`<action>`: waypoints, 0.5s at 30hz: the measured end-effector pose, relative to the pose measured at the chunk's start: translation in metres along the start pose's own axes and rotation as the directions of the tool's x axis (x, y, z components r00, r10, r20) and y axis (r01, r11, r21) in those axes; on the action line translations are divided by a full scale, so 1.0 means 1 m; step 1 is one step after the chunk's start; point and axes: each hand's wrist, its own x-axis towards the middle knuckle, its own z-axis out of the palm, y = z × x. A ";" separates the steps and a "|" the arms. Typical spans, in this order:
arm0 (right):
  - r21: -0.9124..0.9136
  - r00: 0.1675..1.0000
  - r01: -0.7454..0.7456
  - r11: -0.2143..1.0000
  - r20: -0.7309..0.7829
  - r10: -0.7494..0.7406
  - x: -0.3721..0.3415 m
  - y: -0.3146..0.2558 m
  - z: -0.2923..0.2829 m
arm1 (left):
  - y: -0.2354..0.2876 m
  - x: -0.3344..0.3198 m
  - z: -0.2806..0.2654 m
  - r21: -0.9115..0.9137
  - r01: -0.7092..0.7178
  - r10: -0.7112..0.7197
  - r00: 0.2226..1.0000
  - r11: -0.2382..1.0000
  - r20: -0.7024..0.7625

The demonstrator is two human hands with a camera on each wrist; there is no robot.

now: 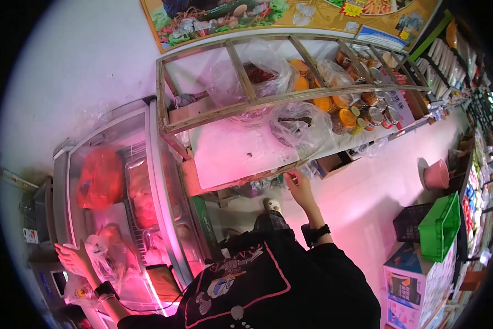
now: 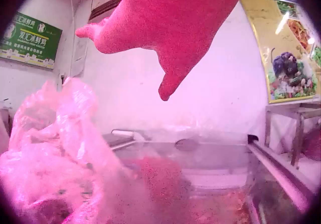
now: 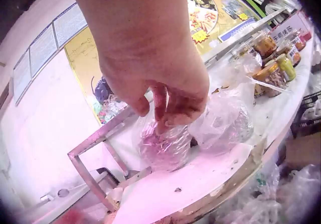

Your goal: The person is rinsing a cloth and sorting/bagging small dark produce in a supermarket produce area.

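My left hand (image 1: 73, 260) is held over the near left end of a glass-topped display chiller (image 1: 158, 164), fingers spread and holding nothing. Close by it sits a clear plastic bag (image 1: 101, 249), also seen as a crumpled bag (image 2: 65, 154) in the left wrist view. My right hand (image 1: 301, 192) hangs just off the front edge of a white counter (image 1: 241, 153), its fingers loosely bent with nothing visible between them. Clear bags (image 1: 298, 126) with dark contents lie on that counter; in the right wrist view one bag (image 3: 165, 148) appears behind my fingers.
A metal-framed rack (image 1: 246, 101) stands along the counter, with orange-lidded jars (image 1: 345, 118) at its right. Inside the chiller is a red bag (image 1: 101, 178). To my right are a green crate (image 1: 441, 227), a black crate (image 1: 411, 222), a printed carton (image 1: 405, 285) and a pink bucket (image 1: 437, 175).
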 end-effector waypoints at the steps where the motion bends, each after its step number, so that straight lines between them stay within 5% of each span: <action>1: 0.003 1.000 0.000 1.000 0.013 0.000 0.006 0.009 -0.006 | 0.012 0.000 -0.017 0.013 0.002 -0.002 1.000 1.000 0.003; 4: -0.095 0.999 -0.024 0.995 -0.028 0.021 0.025 0.046 -0.027 | 0.062 -0.006 -0.090 -0.423 -0.060 0.093 0.994 0.904 0.058; 5: -0.173 1.000 -0.003 0.985 0.008 0.005 0.031 0.071 -0.032 | 0.075 -0.009 -0.100 -0.412 -0.057 0.090 0.994 0.909 0.062; 7: -0.248 0.998 0.032 0.968 0.057 -0.019 0.051 0.113 -0.040 | 0.108 -0.029 -0.110 -0.639 -0.193 0.268 0.963 0.744 0.020; 8: -0.317 1.000 0.009 0.948 -0.025 -0.018 0.062 0.130 -0.043 | 0.141 -0.046 -0.135 -0.719 0.085 0.199 0.932 0.690 0.301; 9: -0.383 0.994 -0.019 0.923 -0.108 -0.024 0.072 0.144 -0.047 | 0.173 -0.068 -0.154 -0.705 0.369 0.158 0.812 0.606 0.561; 10: -0.312 0.991 -0.128 0.942 -0.063 0.114 0.084 0.156 -0.053 | 0.185 -0.124 -0.103 -0.749 0.025 0.318 0.896 0.662 0.311; 11: -0.311 0.993 -0.116 0.943 -0.050 0.105 0.098 0.168 -0.054 | 0.191 -0.174 -0.056 -0.690 -0.318 0.488 0.871 0.651 0.059; 12: -0.300 0.991 -0.105 0.948 -0.112 0.074 0.107 0.185 -0.052 | 0.269 -0.144 -0.198 -0.891 0.004 0.543 0.791 0.454 0.281; 14: -0.289 0.985 -0.092 0.953 -0.165 0.045 0.124 0.195 -0.058 | 0.338 -0.201 -0.239 -0.901 0.132 0.681 0.613 0.413 0.402; 15: -0.325 0.983 -0.083 0.942 -0.179 0.025 0.133 0.185 -0.063 | 0.367 -0.219 -0.254 -0.953 -0.029 0.772 0.595 0.300 0.225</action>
